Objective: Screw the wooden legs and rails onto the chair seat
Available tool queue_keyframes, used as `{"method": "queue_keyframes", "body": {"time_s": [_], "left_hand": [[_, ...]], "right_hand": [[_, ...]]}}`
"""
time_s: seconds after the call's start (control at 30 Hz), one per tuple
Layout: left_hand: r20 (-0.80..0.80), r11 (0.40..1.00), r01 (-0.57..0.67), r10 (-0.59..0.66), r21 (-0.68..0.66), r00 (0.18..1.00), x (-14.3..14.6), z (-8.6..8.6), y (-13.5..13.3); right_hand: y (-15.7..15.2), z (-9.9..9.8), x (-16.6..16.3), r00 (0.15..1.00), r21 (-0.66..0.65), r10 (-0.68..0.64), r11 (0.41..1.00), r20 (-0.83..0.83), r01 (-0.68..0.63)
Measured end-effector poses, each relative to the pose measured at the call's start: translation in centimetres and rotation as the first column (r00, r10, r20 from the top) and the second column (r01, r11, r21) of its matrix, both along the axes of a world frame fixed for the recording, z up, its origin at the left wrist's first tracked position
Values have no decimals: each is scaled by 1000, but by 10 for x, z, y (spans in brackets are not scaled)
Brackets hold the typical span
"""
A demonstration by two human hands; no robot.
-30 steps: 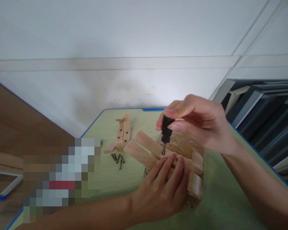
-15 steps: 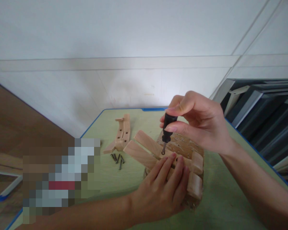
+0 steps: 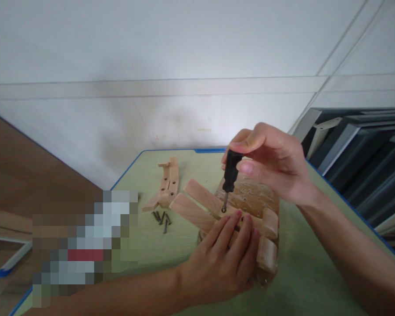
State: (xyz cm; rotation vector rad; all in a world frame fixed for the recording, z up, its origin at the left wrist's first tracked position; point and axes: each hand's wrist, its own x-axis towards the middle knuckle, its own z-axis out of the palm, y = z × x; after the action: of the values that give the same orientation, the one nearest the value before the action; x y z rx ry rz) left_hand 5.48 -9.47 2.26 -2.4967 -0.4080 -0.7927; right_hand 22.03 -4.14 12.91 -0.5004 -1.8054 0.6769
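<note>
My right hand [image 3: 271, 160] is closed round the black handle of a small screwdriver [image 3: 230, 173], held upright with its tip on a wooden slat [image 3: 197, 204]. The slat is one of several light wood pieces lying across a round wooden base [image 3: 253, 199]. My left hand [image 3: 224, 259] lies flat on the slats just in front of the tip, fingers stretched out and pressing down.
Several dark screws [image 3: 161, 217] lie loose on the pale green table [image 3: 303, 281], left of the slats. Further back sits a separate wooden part with holes [image 3: 167, 182]. A blurred patch covers the table's left front. Dark framed panels [image 3: 365, 149] lean at the right.
My right hand has shifted slightly right and up on the handle, fingers re-gripped, and the screwdriver stands a little straighter. The left hand and the wood have stayed put.
</note>
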Motion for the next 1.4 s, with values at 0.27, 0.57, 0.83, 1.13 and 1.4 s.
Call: {"method": "queue_keyframes", "body": {"time_s": [0.27,0.57,0.83,1.13,1.4], "left_hand": [[-4,1000,1,-1,-1,1000,0,2,1],[9,1000,-1,1,5,1000,2,2,-1],[10,1000,15,-15,-1,1000,1,0,0],[-9,1000,10,-10,0,1000,1,2,-1],[-4,1000,3,-3,-2,1000,1,3,0]], "right_hand": [[-3,1,0,996,-21,86,996,-22,-86],[-4,0,-7,998,36,-7,999,-63,10],[-1,-1,-8,994,91,-60,993,-96,68],[-3,1,-6,994,80,-91,992,-61,96],[-11,10,3,1000,11,3,1000,-16,-3]]}}
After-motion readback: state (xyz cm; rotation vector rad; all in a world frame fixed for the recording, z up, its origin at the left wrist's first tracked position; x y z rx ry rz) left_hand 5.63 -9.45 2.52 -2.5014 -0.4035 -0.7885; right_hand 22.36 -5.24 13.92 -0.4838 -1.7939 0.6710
